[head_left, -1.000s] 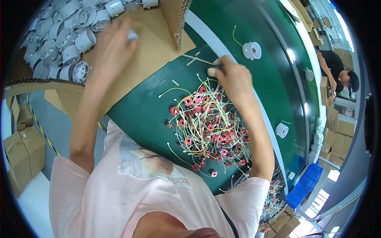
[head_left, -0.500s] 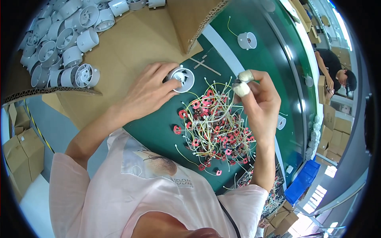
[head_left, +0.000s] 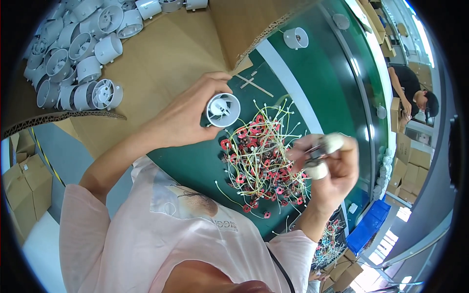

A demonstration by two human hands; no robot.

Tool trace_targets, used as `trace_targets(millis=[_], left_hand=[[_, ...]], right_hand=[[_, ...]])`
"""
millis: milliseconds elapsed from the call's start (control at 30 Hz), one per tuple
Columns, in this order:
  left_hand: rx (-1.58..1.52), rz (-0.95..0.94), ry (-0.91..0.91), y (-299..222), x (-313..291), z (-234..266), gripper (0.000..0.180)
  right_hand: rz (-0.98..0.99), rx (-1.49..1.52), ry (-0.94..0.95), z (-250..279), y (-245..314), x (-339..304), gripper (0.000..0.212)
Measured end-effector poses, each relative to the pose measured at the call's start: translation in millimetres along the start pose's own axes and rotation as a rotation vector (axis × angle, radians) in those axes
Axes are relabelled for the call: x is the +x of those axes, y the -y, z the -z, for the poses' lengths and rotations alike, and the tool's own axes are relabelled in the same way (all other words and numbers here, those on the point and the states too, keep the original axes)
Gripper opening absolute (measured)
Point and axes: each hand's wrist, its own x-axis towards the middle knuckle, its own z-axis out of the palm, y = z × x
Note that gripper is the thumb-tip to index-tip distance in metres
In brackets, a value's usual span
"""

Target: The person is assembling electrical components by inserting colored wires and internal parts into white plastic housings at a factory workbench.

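A white cylindrical fan housing (head_left: 213,118) is in my left hand (head_left: 193,117), its open end and inner spokes facing up. My thumb and fingers wrap its left side. My right hand (head_left: 337,168), smeared by motion, is off to the right with pale covers on the thumb and a fingertip. Between those covered tips it pinches a small dark part (head_left: 315,152), too blurred to name exactly. Below and between both hands lies a heap of red ring-shaped motor parts (head_left: 264,171) with tangled yellow and white connector leads on the green table (head_left: 185,166).
A cardboard box (head_left: 161,53) at the far left holds many white housings (head_left: 108,48). Another housing (head_left: 295,38) sits on the green conveyor (head_left: 332,83). Thin strips (head_left: 256,87) lie by the box. A blue bin (head_left: 367,228) and a co-worker (head_left: 413,90) are at right.
My right hand has moved right and nearer to me with the dark part. My left hand has turned the housing slightly, its fingers now around its side. The conveyor housing has shifted farther away.
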Motion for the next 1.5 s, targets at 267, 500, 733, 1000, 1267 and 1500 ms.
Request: trace_targets(millis=[267, 500, 733, 1000, 1267, 1500], left_hand=[[-0.759, 0.285, 0.148, -5.6, -9.5, 21.3, 0.056], [-0.399, 0.327, 0.041, -11.7, -13.1, 5.5, 0.073], [-0.491, 0.233, -0.074, -17.9, -15.9, 9.1, 0.063], [-0.516, 0.129, -0.178, -0.7, -15.4, -4.4, 0.07], [-0.445, 0.169, -0.14, -12.7, -10.9, 5.1, 0.071], [-0.537, 0.115, -0.101, -8.7, -12.6, 9.7, 0.07]], right_hand=[[0.047, -0.069, -0.08, -4.7, -19.1, -6.3, 0.035], [-0.034, 0.407, 0.088, -34.4, -35.3, -9.6, 0.028], [-0.094, 0.571, 0.004, -51.0, -59.4, -11.2, 0.028], [-0.156, 0.591, -0.096, -63.5, -75.4, -12.8, 0.032], [-0.123, 0.595, -0.088, -61.7, -89.2, -20.0, 0.026], [-0.265, 0.558, -0.057, -54.0, -82.6, -40.5, 0.022]])
